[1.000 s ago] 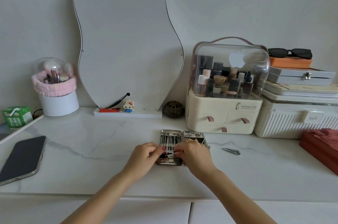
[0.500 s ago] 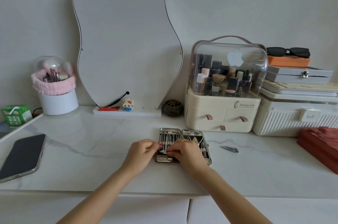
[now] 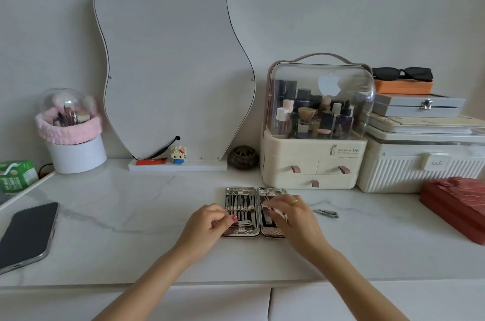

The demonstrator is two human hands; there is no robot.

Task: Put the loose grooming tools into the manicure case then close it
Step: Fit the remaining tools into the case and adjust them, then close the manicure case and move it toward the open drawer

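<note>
The manicure case (image 3: pixel 242 190) lies open and flat on the white marble top, both halves up, with several steel tools strapped in its left half. My left hand (image 3: pixel 207 225) rests at the case's lower left corner, fingertips pinched on a small tool lying in the left half. My right hand (image 3: pixel 294 215), blurred by motion, hovers over the right half with fingers spread; nothing shows in it. A loose nail clipper (image 3: pixel 326 213) lies on the marble just right of the case, apart from both hands.
A phone (image 3: pixel 25 232) lies at the front left. Behind stand a wavy mirror (image 3: pixel 170 66), a brush pot (image 3: pixel 73 134), a cosmetics organiser (image 3: pixel 312 152) and a white ribbed box (image 3: pixel 420 168). A red box (image 3: pixel 456 202) sits right. The counter's front edge runs just below my forearms.
My right hand has shifted from the left half of the case across to the right half. My left hand has stayed at the lower left corner. The clipper has not moved.
</note>
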